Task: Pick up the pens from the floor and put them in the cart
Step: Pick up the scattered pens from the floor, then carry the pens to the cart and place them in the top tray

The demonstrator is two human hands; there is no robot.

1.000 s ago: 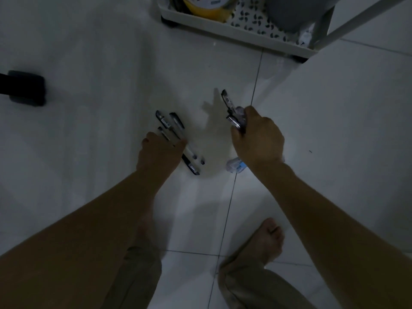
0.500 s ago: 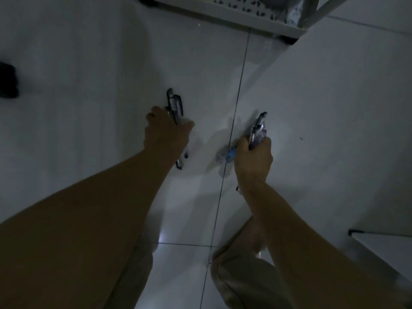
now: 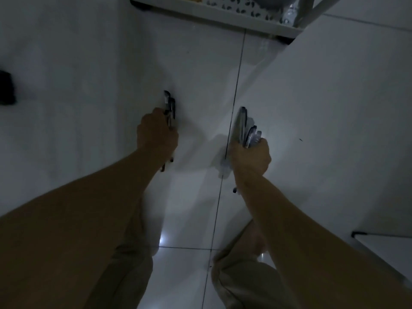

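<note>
My left hand (image 3: 156, 137) is closed around a small bunch of dark-capped pens (image 3: 169, 109) whose ends stick out above and below the fist. Held in my right hand (image 3: 250, 158) is a fanned bundle of clear-barrelled pens (image 3: 245, 128), tips pointing up. Both hands hover above the white tiled floor (image 3: 200, 70). The white cart (image 3: 223, 17) shows only its bottom shelf edge at the top of the view, well beyond both hands. No loose pens are visible on the floor.
A dark object (image 3: 6, 90) lies at the far left edge. A white panel with a black corner (image 3: 383, 248) sits at the lower right. My bent legs in beige trousers (image 3: 240, 282) fill the bottom. The scene is dim.
My left hand has closed on the pens that lay on the floor and lifted them. My right hand has moved lower and further right in view, its bundle now fanned upright. The view has tilted down.
</note>
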